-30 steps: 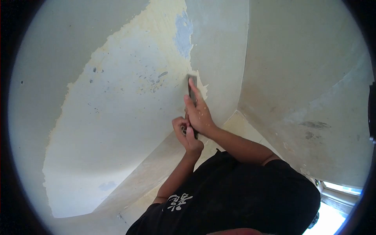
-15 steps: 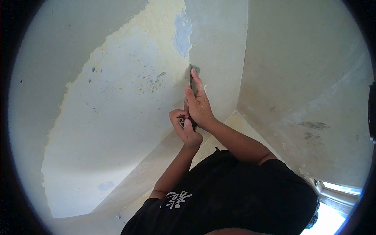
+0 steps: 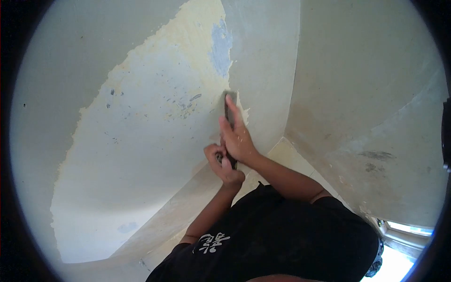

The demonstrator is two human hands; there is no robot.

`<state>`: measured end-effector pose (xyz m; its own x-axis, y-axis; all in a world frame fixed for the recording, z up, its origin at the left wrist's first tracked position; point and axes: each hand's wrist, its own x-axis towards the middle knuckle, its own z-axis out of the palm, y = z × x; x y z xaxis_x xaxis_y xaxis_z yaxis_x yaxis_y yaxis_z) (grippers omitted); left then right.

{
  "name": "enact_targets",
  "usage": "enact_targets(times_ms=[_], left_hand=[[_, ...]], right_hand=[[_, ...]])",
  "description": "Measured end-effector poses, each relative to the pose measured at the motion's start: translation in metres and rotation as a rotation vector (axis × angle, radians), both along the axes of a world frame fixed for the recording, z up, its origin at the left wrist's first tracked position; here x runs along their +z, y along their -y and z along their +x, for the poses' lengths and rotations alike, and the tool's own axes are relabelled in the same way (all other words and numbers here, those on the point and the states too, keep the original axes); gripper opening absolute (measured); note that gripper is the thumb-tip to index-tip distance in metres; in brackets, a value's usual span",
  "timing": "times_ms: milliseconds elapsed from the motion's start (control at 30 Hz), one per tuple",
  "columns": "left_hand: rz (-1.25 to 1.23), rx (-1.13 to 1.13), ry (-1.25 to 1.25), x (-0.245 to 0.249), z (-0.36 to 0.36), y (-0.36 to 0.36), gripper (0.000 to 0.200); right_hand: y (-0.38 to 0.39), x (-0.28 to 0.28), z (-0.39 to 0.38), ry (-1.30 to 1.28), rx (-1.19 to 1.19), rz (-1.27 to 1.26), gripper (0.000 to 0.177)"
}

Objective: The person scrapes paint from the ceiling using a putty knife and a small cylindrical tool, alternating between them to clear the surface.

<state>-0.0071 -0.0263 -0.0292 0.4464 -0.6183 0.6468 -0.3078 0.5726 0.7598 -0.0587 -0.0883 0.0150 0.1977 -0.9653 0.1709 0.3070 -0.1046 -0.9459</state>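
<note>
A scraper [image 3: 231, 113] with a flat grey blade lies along the edge where the wall's coating has been stripped. My right hand [image 3: 240, 143] grips it, with the index finger stretched along the blade. Lower down, my left hand [image 3: 224, 164] is closed around the dark handle end; its fingers hide part of the handle. Left of the blade spreads a bare patch [image 3: 155, 122], pale with yellowish edges and grey marks. To the right, greenish-grey coating [image 3: 263, 61] remains on the wall, and small pale flakes stick to the back of my right hand.
Another wall [image 3: 361, 61] meets this one at a corner on the right, with dark scuffs [image 3: 378, 155] low on it. A bright window-like opening [image 3: 399, 244] shows at the lower right. Pale floor [image 3: 291, 157] is visible by the corner.
Both hands and the scraper have moved down along the coating's edge. A ragged yellowish strip now shows to the right of the blade.
</note>
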Motion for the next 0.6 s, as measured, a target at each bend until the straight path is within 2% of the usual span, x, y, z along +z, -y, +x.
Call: enact_targets(times_ms=[100, 233, 500, 600], left_hand=[[0.045, -0.003, -0.006, 0.008, 0.002, -0.002, 0.037], [0.062, -0.018, -0.009, 0.001, 0.004, -0.001, 0.036], [0.085, -0.06, -0.095, 0.009, -0.002, -0.008, 0.035], [0.141, -0.04, -0.06, 0.008, 0.006, -0.007, 0.035]], right_hand=[[-0.001, 0.01, -0.003, 0.074, 0.036, 0.107, 0.056], [-0.006, 0.004, 0.002, 0.02, 0.02, 0.003, 0.056], [-0.008, 0.008, -0.003, 0.002, 0.078, 0.069, 0.056], [0.0, 0.006, 0.005, 0.05, 0.0, 0.012, 0.058]])
